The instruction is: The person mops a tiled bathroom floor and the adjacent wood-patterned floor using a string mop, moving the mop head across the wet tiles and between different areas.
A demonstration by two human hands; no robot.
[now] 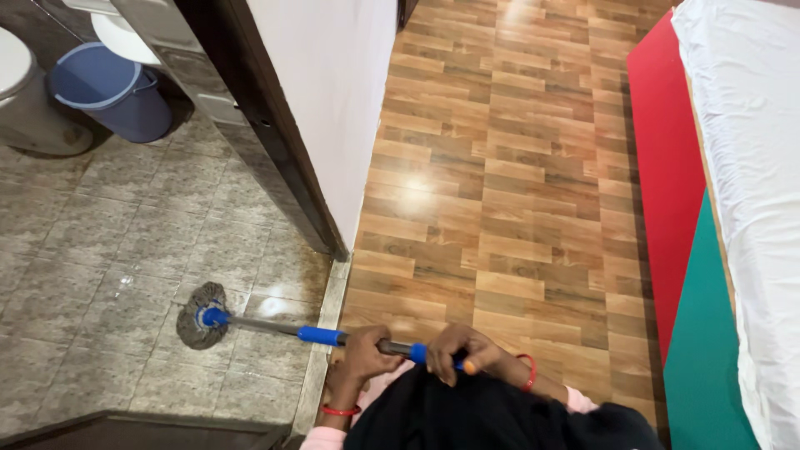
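Note:
Both my hands grip a mop handle [275, 327], a metal rod with blue sleeves and an orange end cap. My left hand [365, 354] holds it lower down; my right hand [462, 350] closes around the top near the cap. The grey round mop head [198, 317] lies flat on the grey bathroom tiles [108, 250], just past the doorway threshold. Each wrist wears a red bangle.
A blue bucket [112, 87] stands at the back left beside a white toilet [21, 79]. A dark door frame [267, 133] and white wall [333, 92] divide bathroom from the wood-pattern floor [500, 183]. At right is a bed with a white sheet [750, 167] and a red-and-green base [675, 217].

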